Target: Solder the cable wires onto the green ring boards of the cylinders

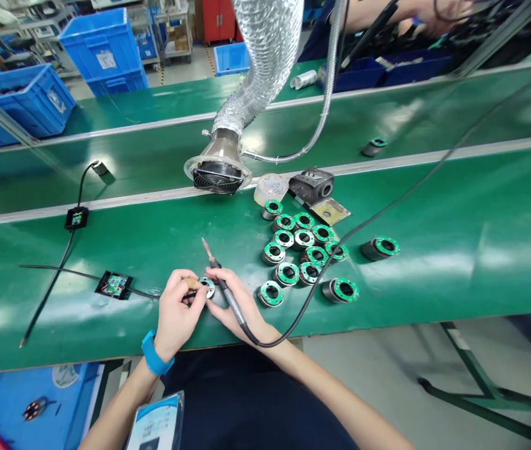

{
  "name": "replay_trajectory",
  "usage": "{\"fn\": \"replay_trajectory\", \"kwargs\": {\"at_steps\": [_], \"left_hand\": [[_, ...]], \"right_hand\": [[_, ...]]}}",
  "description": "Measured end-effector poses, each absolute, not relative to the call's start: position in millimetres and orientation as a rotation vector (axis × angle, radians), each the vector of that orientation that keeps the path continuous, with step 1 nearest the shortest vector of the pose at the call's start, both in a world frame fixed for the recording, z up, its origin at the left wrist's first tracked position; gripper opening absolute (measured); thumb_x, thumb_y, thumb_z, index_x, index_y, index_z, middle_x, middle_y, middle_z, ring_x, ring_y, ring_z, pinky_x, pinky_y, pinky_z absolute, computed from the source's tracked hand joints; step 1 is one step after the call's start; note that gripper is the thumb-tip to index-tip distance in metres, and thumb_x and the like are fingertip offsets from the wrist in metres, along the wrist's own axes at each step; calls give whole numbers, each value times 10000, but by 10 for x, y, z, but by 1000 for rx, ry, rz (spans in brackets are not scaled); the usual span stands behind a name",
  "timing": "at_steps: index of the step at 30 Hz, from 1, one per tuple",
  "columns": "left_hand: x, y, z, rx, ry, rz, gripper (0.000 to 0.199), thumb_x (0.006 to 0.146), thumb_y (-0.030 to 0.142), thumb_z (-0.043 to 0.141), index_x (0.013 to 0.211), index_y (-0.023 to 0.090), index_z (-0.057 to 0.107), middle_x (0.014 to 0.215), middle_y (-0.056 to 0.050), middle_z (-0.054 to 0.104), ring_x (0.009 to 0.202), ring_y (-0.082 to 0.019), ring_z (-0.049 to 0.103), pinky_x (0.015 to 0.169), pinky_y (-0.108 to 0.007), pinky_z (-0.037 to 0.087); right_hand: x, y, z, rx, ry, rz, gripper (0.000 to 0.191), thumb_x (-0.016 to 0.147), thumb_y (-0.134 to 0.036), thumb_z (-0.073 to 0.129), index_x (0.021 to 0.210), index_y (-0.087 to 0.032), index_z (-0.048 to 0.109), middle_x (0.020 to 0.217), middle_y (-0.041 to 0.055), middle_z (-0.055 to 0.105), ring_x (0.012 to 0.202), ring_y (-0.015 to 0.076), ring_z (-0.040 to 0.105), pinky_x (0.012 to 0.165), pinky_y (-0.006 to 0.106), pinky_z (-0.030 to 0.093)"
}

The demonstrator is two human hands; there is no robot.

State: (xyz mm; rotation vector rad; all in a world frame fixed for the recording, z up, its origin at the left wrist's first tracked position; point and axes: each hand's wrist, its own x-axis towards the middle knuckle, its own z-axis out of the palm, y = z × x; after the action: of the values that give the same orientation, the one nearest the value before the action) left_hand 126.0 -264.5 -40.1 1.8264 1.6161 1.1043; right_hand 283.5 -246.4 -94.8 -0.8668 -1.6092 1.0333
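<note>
My left hand [178, 307] pinching a black cable [146, 294] at a ring-shaped part [210, 288], my right hand [238, 301] holding a soldering iron [232, 301] beside that part, a circuit board [115, 285] left of it, green-topped cylinders [303, 244] right, a silver duct [265, 59] beyond.

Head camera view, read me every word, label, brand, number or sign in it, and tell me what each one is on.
No text can be read for certain.
White paper label on the stacked blue plastic bin: too small.
White paper label on the blue plastic bin at far left: too blurred.
Blue-and-white rectangular badge at the bottom edge: print too blurred.
</note>
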Motion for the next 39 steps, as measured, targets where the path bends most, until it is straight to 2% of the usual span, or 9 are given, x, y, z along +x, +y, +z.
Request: {"fn": "replay_trajectory", "kwargs": {"at_steps": [3,8,14,20,25,31,34,36,39], "left_hand": [[1275,-2672,-389,1835,1646,1245,146,918,121,659,788,187,663,958,-30,604,855,-144,625,709,-252,522],[1255,-2725,-395,1898,1622,1417,129,908,100,693,818,187,660,936,-22,613,860,-141,612,727,-253,510],[1280,-2800,-421,1905,1550,1379,113,928,99,684,878,199,690,945,-22,627,881,-146,617,760,-269,512],[1393,-2864,-463,1825,1642,1411,126,931,112,683,835,193,672,910,-20,621,836,-140,611,726,-265,506],[1453,-2880,-504,1776,1739,1462,117,933,122,678,840,192,667,925,-27,616,863,-151,622,729,-272,511],[1391,-2846,-535,1826,1766,1411,78,942,139,677,885,193,670,969,-35,616,883,-155,622,739,-275,516],[1339,-2821,-562,1868,1808,1369,43,954,163,665,923,191,673,1013,-52,624,943,-180,635,811,-313,529],[1319,-2821,-570,1889,1825,1334,40,959,179,659,921,191,665,1027,-59,631,981,-197,640,875,-349,528],[1321,-2841,-564,1893,1842,1311,51,962,179,650,913,192,649,1027,-62,637,993,-204,639,903,-369,522]], "right_hand": [[2786,-2465,-932,-843,-1663,1002,603,871,-110,710,1417,-285,524,1296,83,618,1186,224,634,1045,376,542],[2766,-2523,-829,-815,-1640,880,583,890,-153,739,1416,-296,531,1350,97,611,1258,239,604,1076,395,516],[2766,-2564,-684,-776,-1438,892,324,969,-107,639,1235,-290,622,1010,17,670,989,178,659,933,341,555],[2691,-2648,-774,-905,-1256,953,265,927,-88,693,1103,-279,641,938,-17,604,842,148,636,806,293,544],[2616,-2702,-834,-980,-1167,915,246,902,-89,733,1036,-276,643,923,-25,588,823,143,615,773,278,533],[2686,-2660,-799,-961,-1366,749,222,947,-104,693,1090,-269,658,934,-3,631,855,154,652,812,301,566],[2803,-2671,-783,-939,-1422,657,270,974,-97,647,1185,-264,665,970,25,689,899,165,700,832,312,592],[2892,-2723,-778,-937,-1408,642,283,987,-101,619,1218,-258,666,909,14,725,804,154,724,784,303,606],[3009,-2848,-797,-1002,-1362,672,219,992,-128,595,1147,-247,693,738,-28,724,565,123,694,608,258,588]]}}
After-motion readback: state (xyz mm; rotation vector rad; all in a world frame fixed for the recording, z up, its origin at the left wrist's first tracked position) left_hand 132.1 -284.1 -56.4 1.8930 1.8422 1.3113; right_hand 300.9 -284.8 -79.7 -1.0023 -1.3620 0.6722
